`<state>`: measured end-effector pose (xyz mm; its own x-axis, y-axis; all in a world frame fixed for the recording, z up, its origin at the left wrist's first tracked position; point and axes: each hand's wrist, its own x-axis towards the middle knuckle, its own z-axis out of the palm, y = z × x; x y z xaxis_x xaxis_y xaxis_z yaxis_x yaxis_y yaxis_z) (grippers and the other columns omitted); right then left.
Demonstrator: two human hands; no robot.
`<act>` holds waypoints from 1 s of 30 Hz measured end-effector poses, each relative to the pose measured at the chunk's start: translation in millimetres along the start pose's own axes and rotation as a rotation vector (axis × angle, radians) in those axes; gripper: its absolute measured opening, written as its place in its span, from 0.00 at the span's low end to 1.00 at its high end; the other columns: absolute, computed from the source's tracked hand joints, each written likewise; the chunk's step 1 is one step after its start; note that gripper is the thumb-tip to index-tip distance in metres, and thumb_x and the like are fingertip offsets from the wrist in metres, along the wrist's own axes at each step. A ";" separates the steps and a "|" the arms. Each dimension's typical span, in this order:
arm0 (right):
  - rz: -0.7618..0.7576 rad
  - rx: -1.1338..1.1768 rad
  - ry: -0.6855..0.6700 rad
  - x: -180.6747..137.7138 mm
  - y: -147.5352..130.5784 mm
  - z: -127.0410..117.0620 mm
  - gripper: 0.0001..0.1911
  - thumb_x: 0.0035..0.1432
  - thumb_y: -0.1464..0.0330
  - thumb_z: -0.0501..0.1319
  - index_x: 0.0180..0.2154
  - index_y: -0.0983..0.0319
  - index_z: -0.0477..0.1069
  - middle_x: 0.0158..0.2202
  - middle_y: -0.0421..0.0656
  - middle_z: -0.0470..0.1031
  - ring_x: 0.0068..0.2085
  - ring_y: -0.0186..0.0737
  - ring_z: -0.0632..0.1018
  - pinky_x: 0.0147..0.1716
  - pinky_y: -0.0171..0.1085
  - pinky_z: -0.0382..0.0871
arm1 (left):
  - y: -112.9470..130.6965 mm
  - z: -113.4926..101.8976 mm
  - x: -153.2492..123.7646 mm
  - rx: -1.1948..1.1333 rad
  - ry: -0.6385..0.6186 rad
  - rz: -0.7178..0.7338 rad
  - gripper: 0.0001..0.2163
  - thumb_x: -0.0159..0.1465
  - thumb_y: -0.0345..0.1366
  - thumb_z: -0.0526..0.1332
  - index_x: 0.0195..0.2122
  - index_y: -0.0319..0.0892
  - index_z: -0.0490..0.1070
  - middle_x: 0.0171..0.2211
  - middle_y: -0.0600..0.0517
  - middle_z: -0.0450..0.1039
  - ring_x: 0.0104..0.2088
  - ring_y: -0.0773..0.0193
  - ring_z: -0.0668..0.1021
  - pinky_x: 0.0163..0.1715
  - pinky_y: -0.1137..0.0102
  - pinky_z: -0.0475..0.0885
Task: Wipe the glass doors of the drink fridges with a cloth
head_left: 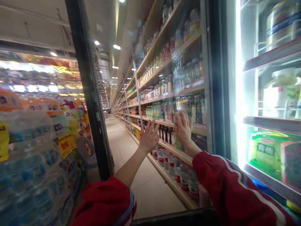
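A glass door (127,194) in a dark frame stands in front of me, swung open from a lit cooler. My left hand (149,137) lies against the glass with its fingers spread, holding nothing. To its right, my right hand (183,130) is at the pane with its fingers bent and close together. Whatever may be under those fingers is blurred and too small to name. Both forearms reach forward in red sleeves with white and light blue stripes.
On the right, lit cooler shelves (270,124) hold jars and a green package (265,150). Stacked packs of bottled water (30,166) with yellow price signs (67,145) stand left. Long shelves of bottles (162,91) and a pale floor show in the pane.
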<state>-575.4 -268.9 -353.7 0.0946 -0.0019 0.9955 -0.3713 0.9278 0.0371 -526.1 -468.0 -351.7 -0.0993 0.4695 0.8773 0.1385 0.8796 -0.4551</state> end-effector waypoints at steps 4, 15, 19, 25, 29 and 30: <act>0.021 -0.021 0.000 -10.4 14.1 -3.2 0.25 0.62 0.68 0.49 0.60 0.60 0.54 0.61 0.52 0.57 0.64 0.47 0.54 0.60 0.53 0.48 | 3.6 12.6 5.9 0.020 0.033 -0.006 0.24 0.62 0.43 0.54 0.59 0.44 0.58 0.62 0.45 0.55 0.65 0.55 0.47 0.63 0.51 0.36; 0.216 -0.074 0.109 -10.5 82.6 -8.6 0.25 0.63 0.66 0.47 0.61 0.61 0.53 0.61 0.57 0.56 0.61 0.52 0.58 0.56 0.58 0.53 | 7.0 22.3 1.1 -0.076 0.080 -0.083 0.26 0.63 0.39 0.54 0.62 0.48 0.53 0.62 0.47 0.54 0.64 0.57 0.51 0.64 0.53 0.36; 0.221 -0.038 0.143 -10.7 83.7 -9.6 0.26 0.63 0.67 0.47 0.62 0.62 0.52 0.62 0.57 0.54 0.62 0.52 0.58 0.56 0.56 0.56 | 7.6 22.2 0.6 -0.077 0.086 -0.087 0.26 0.63 0.39 0.55 0.62 0.48 0.52 0.62 0.48 0.54 0.64 0.58 0.51 0.64 0.55 0.35; 0.005 0.065 0.042 -25.6 48.0 -3.7 0.28 0.62 0.70 0.49 0.63 0.56 0.48 0.63 0.51 0.52 0.64 0.49 0.54 0.58 0.57 0.54 | 8.7 21.3 1.2 -0.056 0.104 -0.090 0.26 0.62 0.39 0.55 0.62 0.47 0.52 0.62 0.48 0.55 0.64 0.58 0.51 0.64 0.56 0.37; 0.103 0.040 0.106 -20.2 76.8 -6.0 0.26 0.62 0.69 0.49 0.62 0.59 0.52 0.62 0.54 0.55 0.62 0.51 0.57 0.56 0.59 0.55 | 10.1 22.1 0.3 -0.048 0.101 -0.102 0.26 0.62 0.39 0.55 0.62 0.46 0.54 0.61 0.47 0.56 0.64 0.58 0.53 0.64 0.56 0.38; 0.170 0.028 0.152 -17.6 86.1 -6.8 0.26 0.62 0.68 0.49 0.61 0.61 0.52 0.61 0.55 0.55 0.62 0.53 0.58 0.56 0.59 0.55 | 10.2 22.2 -0.1 -0.049 0.094 -0.104 0.26 0.62 0.40 0.55 0.61 0.46 0.55 0.61 0.47 0.56 0.64 0.57 0.53 0.64 0.56 0.38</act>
<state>-602.7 -186.5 -368.7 0.1656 0.2114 0.9633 -0.4191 0.8992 -0.1253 -546.6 -457.3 -359.8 -0.0233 0.3645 0.9309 0.1807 0.9173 -0.3547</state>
